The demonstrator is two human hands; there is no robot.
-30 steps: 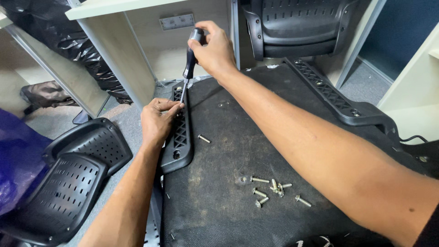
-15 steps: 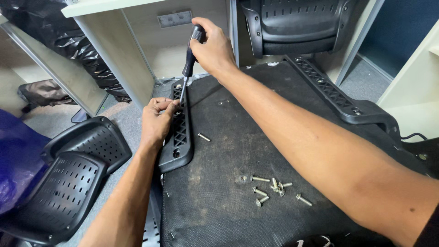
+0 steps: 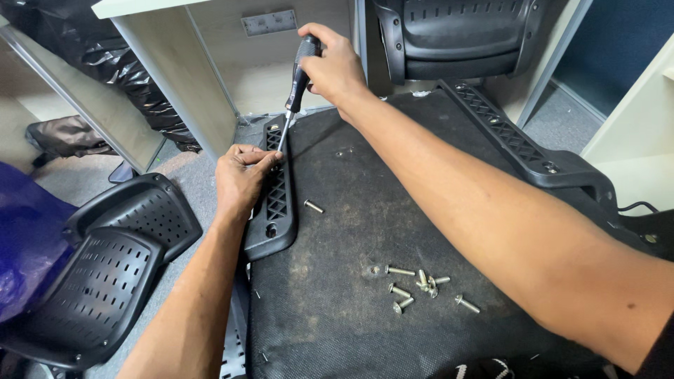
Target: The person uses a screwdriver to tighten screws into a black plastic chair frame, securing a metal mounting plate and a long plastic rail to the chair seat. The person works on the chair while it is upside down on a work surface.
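My right hand [image 3: 335, 67] grips the black handle of a screwdriver [image 3: 296, 84], its shaft pointing down into a black slotted armrest bracket [image 3: 275, 203] on the left edge of an upturned chair seat [image 3: 365, 231]. My left hand [image 3: 241, 175] rests on that bracket, fingers pinched around the screwdriver tip. A matching bracket [image 3: 512, 140] lies along the seat's right edge.
Several loose silver screws [image 3: 418, 284] lie on the dusty seat bottom, and one single screw [image 3: 313, 206] sits near the left bracket. A perforated black chair back [image 3: 105, 281] lies on the floor at left. Another chair [image 3: 456, 35] and desk panels [image 3: 182, 77] stand behind.
Both hands and the screwdriver stay at the same spot on the left bracket; only slight shifts of the view and of my right wrist.
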